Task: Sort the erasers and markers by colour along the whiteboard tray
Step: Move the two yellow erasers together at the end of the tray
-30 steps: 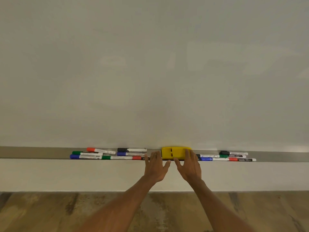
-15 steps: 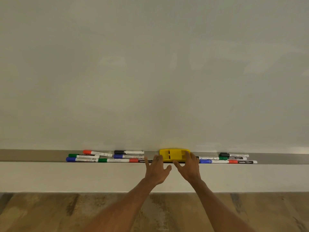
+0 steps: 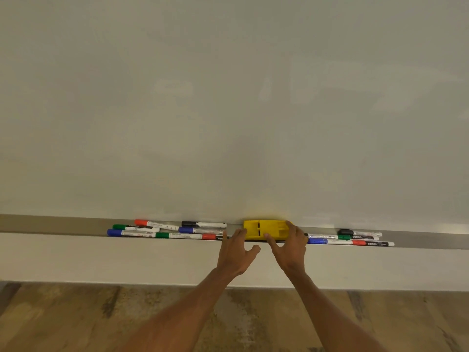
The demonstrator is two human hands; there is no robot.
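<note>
A yellow eraser (image 3: pixel 261 227) lies in the middle of the metal whiteboard tray (image 3: pixel 50 224). My right hand (image 3: pixel 289 248) grips its right end, thumb on the front face and fingers curled over the far edge. My left hand (image 3: pixel 236 252) is spread, its fingertips at the eraser's left end and the thumb apart. Left of the eraser lie several markers, among them a red-capped marker (image 3: pixel 141 222), a black one (image 3: pixel 189 224), a green one (image 3: pixel 119 227) and a blue one (image 3: pixel 114 232). Right of it lie more markers: black (image 3: pixel 345 231), green (image 3: pixel 344 237), blue (image 3: pixel 317 241), red (image 3: pixel 358 242).
The blank whiteboard (image 3: pixel 228 110) fills the view above the tray. Below the tray runs a pale wall strip (image 3: pixel 101 260), then a wood-patterned floor (image 3: pixel 76 318). The tray extends bare to the far left and far right of the marker groups.
Both hands have crept up to the eraser. My right thumb and fingers now close round its right end, and my left fingertips have reached its left end.
</note>
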